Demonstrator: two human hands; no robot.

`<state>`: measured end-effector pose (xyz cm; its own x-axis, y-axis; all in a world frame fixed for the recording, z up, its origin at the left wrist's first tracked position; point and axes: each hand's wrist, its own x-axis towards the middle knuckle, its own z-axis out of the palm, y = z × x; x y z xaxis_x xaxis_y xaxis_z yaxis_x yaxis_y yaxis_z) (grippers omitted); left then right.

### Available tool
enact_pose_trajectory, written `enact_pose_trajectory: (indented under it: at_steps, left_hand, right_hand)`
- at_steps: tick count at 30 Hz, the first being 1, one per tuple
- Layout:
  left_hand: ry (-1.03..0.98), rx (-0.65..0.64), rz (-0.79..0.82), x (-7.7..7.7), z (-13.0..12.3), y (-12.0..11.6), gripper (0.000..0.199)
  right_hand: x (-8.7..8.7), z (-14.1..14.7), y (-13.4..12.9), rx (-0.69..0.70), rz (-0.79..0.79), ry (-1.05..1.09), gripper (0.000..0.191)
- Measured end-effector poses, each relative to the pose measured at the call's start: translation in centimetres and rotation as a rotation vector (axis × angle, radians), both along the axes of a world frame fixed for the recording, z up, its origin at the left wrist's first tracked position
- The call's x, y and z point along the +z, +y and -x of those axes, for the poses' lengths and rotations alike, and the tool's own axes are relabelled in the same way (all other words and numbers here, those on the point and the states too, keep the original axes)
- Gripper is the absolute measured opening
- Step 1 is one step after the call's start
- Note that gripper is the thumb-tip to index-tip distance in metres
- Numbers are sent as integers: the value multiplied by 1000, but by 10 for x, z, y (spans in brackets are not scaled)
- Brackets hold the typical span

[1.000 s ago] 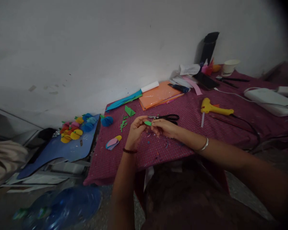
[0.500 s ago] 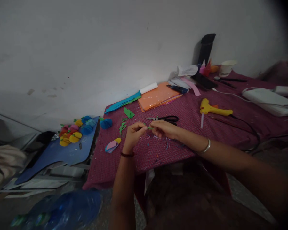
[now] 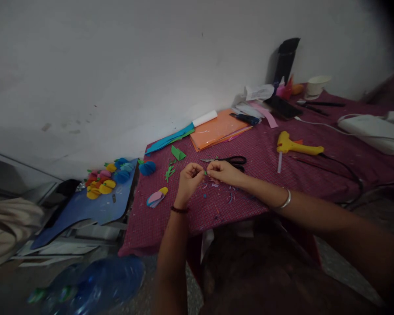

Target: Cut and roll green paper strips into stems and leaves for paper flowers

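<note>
My left hand (image 3: 191,180) and my right hand (image 3: 223,172) meet over the front of the table, fingertips nearly touching. Between them they pinch a small green paper strip (image 3: 205,173), mostly covered by the fingers. Just behind my right hand lie black-handled scissors (image 3: 233,161), partly hidden by it. Green paper scraps (image 3: 170,172) and a folded green piece (image 3: 177,153) rest to the left of the hands. A stack of coloured paper ovals (image 3: 156,197) lies left of my left wrist, and a blue paper ball (image 3: 146,167) with a green top sits at the table's left edge.
Orange sheets (image 3: 216,130) lie at the back beside blue strips (image 3: 170,139). To the right are a yellow glue gun (image 3: 298,145) with its cord, a phone (image 3: 280,107) and a white device (image 3: 371,131). Finished paper balls (image 3: 107,187) sit on a blue board (image 3: 85,214) at left.
My hands have drawn closer together, and less of the green strip shows between the fingertips. The whole view has shifted slightly.
</note>
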<state>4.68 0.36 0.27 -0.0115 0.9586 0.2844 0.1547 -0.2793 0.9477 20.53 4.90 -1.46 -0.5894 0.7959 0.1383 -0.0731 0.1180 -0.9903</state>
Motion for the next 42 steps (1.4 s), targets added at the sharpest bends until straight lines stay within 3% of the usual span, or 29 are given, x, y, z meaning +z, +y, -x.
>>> enact_pose_trajectory:
  at_steps: [7,9,13,20,23,32,34,36,39,42]
  left_hand:
    - [-333,-20,27,-5,-9,2,34]
    - [-391,-18,85,-6,-11,1,30]
    - [-346,-9,141,-9,-12,1,19]
    - [-432,71,152,-9,-12,2,23]
    - [-487,58,169,-6,-11,1,23]
    - [-348,22,174,-10,-17,1,17]
    - [-359,40,170,-10,-17,2,17]
    - [-392,79,178,-9,-14,3,17]
    - [-462,129,204,-7,-7,5,20]
    - [-536,145,199,-6,0,7,23]
  right_hand:
    - [-1,0,-1,36,36,35,23]
    - [-1,1,-2,36,12,58,23]
    - [-1,2,-4,23,-11,62,20]
    - [0,2,-6,14,-127,-12,21]
    - [1,0,-4,-9,-105,5,22]
    - [2,1,-4,11,-47,-28,20]
    - [3,-3,2,15,-121,-97,16]
    - [4,-16,12,-41,-314,-253,14]
    - [2,-44,30,-150,-712,-699,15]
    - [-4,-68,39,-141,-832,-994,26]
